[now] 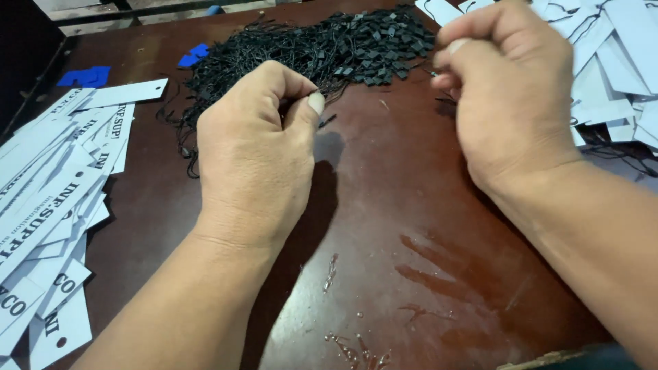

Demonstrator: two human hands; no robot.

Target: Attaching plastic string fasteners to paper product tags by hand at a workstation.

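Black strings (315, 51), white tags (48, 199), reddish-brown table (397, 226)

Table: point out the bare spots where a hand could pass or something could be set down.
Bare brown table lies between the left hand and right hand, running to the near edge. A narrower strip sits between the left white tags and the left forearm. Crowded: black string pile at the back, white tags at right.

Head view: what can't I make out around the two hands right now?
- What the left hand pinches: hidden behind its curled fingers.
- Whether the right hand holds anything: its fist covers it.
- The single cords in the black string pile: too fine to separate.
- The white tags at left: cut off by the frame edge.
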